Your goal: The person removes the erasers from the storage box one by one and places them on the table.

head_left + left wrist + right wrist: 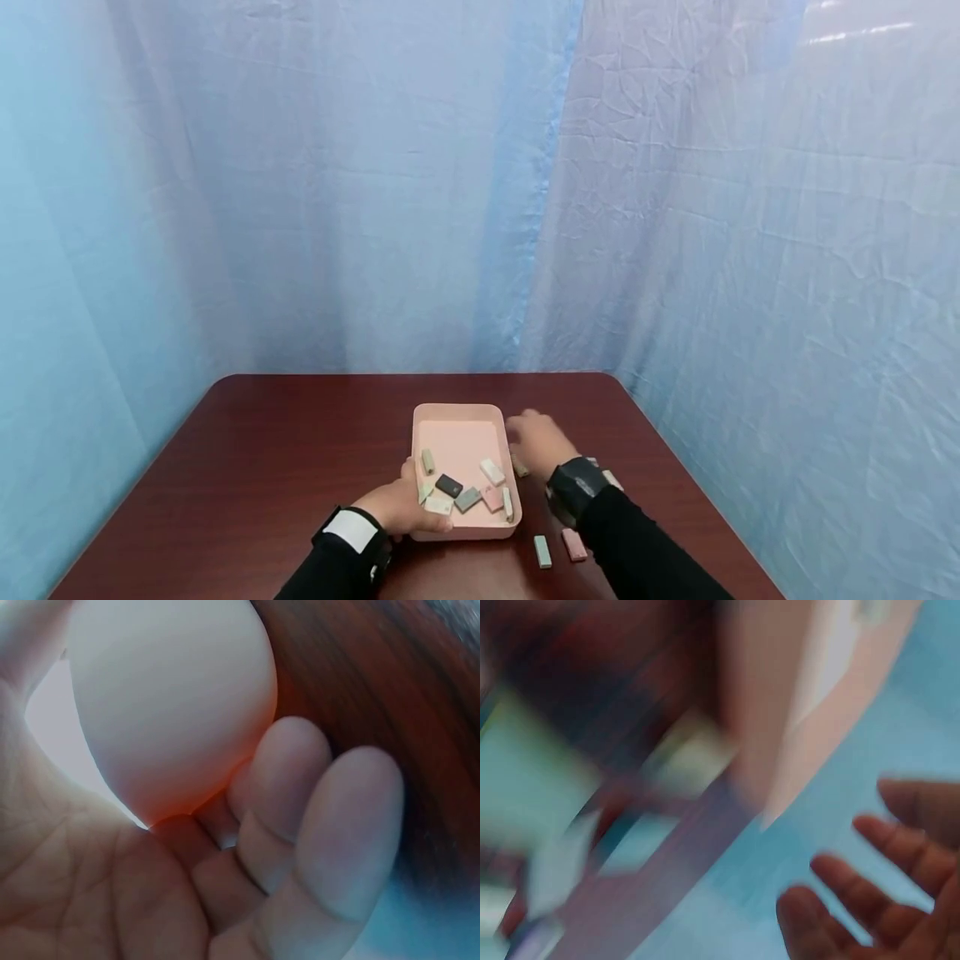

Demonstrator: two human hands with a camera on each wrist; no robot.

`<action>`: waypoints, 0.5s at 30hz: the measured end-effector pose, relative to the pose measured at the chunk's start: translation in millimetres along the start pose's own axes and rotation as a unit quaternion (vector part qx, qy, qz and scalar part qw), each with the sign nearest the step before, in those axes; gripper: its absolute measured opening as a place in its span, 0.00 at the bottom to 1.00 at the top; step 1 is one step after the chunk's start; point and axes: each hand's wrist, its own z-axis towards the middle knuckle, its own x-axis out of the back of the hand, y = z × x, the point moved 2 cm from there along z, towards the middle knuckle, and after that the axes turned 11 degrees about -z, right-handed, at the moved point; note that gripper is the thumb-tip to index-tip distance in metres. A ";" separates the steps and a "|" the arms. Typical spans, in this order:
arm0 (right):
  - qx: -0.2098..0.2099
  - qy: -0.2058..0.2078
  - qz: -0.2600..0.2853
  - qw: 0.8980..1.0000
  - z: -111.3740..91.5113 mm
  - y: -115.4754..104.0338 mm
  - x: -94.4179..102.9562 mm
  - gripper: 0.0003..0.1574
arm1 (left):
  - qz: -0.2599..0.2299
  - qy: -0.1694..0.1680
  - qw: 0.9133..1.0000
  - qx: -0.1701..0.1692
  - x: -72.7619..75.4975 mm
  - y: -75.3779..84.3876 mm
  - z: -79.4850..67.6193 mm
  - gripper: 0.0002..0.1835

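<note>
My left hand (405, 503) grips the near left corner of a shallow pink tray (459, 413), thumb at the rim and fingers curled around the outer wall. In the left wrist view the tray's smooth corner (176, 705) sits between thumb and fingers. Several small rectangular blocks lie in the tray's near half, among them a black block (449, 486), a grey block (468, 499) and a white block (492, 472). Just beyond the tray's right wall is my right hand (542, 442), its fingers spread and holding nothing in the blurred right wrist view.
Right of the tray, on the dark red-brown table (300, 433), lie a mint block (542, 552), a pink block (574, 545) and a beige block (520, 466). More blocks are partly hidden by the right forearm. Blue curtains (375, 208) surround the table's far side.
</note>
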 end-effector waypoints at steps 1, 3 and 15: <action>0.029 -0.023 0.008 0.999 0.5 -14.2 0.1 0.20 | -0.001 -0.001 1.000 -0.002 0.7 -0.7 0.0 0.71; 0.078 -0.080 0.019 0.994 -0.4 -39.8 -3.4 0.25 | -0.005 -0.006 1.000 -0.009 2.0 -1.9 0.1 0.71; 0.131 -0.154 -0.073 0.977 -1.0 -93.9 -36.7 0.38 | -0.018 -0.029 0.999 -0.026 4.8 -4.4 -1.8 0.70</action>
